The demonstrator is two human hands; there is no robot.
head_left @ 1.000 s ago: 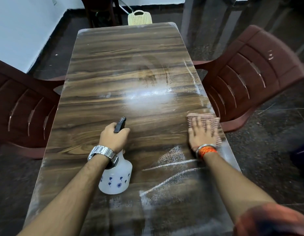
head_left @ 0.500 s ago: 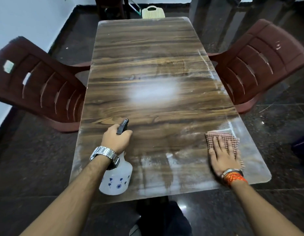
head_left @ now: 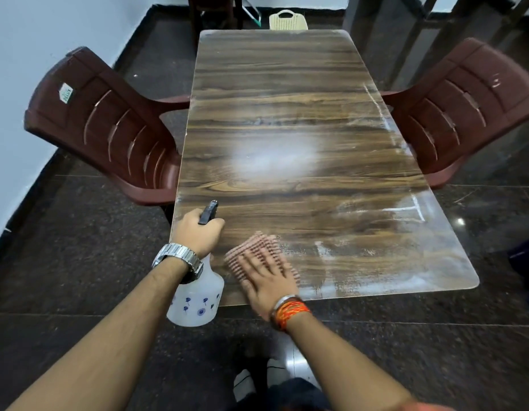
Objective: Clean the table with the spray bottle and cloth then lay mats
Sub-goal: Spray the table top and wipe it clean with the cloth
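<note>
The left hand (head_left: 198, 231), fingers curled, grips a translucent white flower-printed plastic spray bottle (head_left: 195, 301) at the near left corner of the wood-grain table (head_left: 287, 99). The bottle's base is toward the person and its black nozzle (head_left: 208, 212) points along the table's length. Just beside it, the right hand (head_left: 266, 281) presses a red-checked cloth (head_left: 257, 247) flat, fingers straight and spread.
</note>
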